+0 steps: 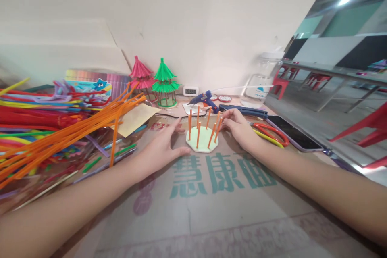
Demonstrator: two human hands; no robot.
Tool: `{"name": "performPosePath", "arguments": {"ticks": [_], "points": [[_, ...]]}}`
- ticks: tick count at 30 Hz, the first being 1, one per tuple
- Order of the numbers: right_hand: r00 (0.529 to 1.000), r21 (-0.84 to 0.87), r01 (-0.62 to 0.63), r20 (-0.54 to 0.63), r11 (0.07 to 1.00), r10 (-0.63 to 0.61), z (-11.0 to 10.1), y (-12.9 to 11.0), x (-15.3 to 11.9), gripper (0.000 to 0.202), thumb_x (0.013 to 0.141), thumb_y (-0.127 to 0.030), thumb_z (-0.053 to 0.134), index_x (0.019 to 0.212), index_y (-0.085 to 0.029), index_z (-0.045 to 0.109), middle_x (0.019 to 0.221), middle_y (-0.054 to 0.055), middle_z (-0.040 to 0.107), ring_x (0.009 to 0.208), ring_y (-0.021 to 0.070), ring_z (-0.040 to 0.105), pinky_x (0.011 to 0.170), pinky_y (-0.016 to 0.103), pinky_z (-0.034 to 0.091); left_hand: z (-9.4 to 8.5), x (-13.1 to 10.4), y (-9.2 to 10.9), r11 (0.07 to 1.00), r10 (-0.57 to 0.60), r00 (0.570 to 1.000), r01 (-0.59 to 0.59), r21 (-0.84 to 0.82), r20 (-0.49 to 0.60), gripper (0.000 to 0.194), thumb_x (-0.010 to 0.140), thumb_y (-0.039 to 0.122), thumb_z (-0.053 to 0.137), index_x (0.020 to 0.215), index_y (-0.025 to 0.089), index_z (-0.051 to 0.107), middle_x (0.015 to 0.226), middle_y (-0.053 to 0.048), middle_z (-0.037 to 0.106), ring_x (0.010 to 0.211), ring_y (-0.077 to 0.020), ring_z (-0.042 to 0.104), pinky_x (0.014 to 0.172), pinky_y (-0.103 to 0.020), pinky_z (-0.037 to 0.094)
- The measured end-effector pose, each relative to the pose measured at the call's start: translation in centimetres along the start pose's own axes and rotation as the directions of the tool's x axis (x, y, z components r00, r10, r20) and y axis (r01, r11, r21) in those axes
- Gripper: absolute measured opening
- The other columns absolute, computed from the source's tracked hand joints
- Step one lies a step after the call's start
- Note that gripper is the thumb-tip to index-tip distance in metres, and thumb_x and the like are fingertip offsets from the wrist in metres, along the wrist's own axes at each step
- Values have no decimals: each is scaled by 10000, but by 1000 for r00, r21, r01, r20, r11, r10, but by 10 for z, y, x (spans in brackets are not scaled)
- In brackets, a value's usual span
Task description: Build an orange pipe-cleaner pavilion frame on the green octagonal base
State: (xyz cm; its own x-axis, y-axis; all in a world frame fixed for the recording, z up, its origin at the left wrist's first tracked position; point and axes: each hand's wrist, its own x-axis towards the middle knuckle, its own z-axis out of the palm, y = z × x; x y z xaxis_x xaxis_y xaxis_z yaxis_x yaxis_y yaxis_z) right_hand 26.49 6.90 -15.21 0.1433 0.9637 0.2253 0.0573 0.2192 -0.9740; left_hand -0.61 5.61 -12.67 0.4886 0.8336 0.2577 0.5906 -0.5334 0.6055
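Left hand (161, 145), right hand (238, 128) — both flank the orange-posted base (203, 139).

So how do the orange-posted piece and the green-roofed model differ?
The orange-posted piece has no roof; the green-roofed model carries two green tiers. The piece's posts are orange, the model's dark. The piece stands nearer the camera, the model farther back. Both have several posts.

can't read the digits on the white timer (190, 91), way too small. can't tell touching from just beside for the right hand (237, 127) and the nearest orange stick (217, 134). cut off at the left edge: orange pipe cleaners (75, 138), also hiding part of the pink pagoda (140, 68). too blurry to name: stuff on the far table (332, 74).
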Motion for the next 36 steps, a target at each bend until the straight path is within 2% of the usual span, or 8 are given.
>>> {"name": "performPosePath", "arguments": {"ticks": [4,10,16,19,23,27,31,36], "points": [[999,-40,12,53,999,-10,1,0,-3,249,758,-359,587,925,-250,438,801,-74,592,624,133,667,708,329,510,-1,1,3,997,73,997,-73,-10,36,840,807,463,703,1525,195,359,1539,-145,487,1423,-323,450,1188,-502,335],[996,-42,13,83,999,-10,4,-1,-4,244,778,-371,613,929,-252,462,797,-65,616,663,141,674,693,315,504,-1,0,6,998,69,997,-69,14,31,638,820,435,709,1378,198,511,1278,-107,659,1213,-300,598,1065,-470,450],[997,-26,-6,83,1000,8,6,-4,-5,260,755,-387,636,910,-251,477,777,-59,620,656,139,655,684,307,515,1,0,4,994,76,997,-76,76,3,853,773,472,774,1488,213,389,1271,-114,645,1200,-314,587,1049,-474,440],[997,-15,-23,77,1000,25,6,-4,-7,271,756,-402,652,913,-255,487,797,-49,613,674,146,655,695,312,516,-21,5,11,988,111,989,-99,121,-98,902,774,492,753,1521,187,349,1280,-131,640,1186,-311,591,1031,-457,449],[998,-73,58,14,996,-57,1,-1,-5,235,777,-408,655,899,-259,521,787,-25,603,712,177,627,699,337,501,-90,11,25,969,-14,992,45,242,-127,514,873,541,585,1245,188,621,1103,-73,713,948,-245,669,809,-343,508],[983,-203,168,-36,965,-179,-5,5,0,169,808,-376,642,895,-258,558,744,-19,575,679,179,550,667,336,442,-148,9,27,699,-203,959,282,657,-197,339,908,462,502,794,207,695,775,-68,711,772,-266,669,704,-336,445],[989,-217,134,-27,967,-144,-6,11,1,157,839,-387,613,915,-259,564,758,-12,589,677,184,544,637,334,421,-154,8,6,484,-363,910,369,794,-202,450,909,527,481,706,184,690,733,-144,702,812,-327,686,735,-353,459],[993,-182,117,11,976,-117,-4,12,0,193,830,-416,629,910,-256,557,744,-10,595,648,175,528,588,312,410,-139,13,-20,467,-414,893,375,801,-177,303,811,433,617,699,167,712,762,-167,736,830,-333,708,735,-341,486]]}}
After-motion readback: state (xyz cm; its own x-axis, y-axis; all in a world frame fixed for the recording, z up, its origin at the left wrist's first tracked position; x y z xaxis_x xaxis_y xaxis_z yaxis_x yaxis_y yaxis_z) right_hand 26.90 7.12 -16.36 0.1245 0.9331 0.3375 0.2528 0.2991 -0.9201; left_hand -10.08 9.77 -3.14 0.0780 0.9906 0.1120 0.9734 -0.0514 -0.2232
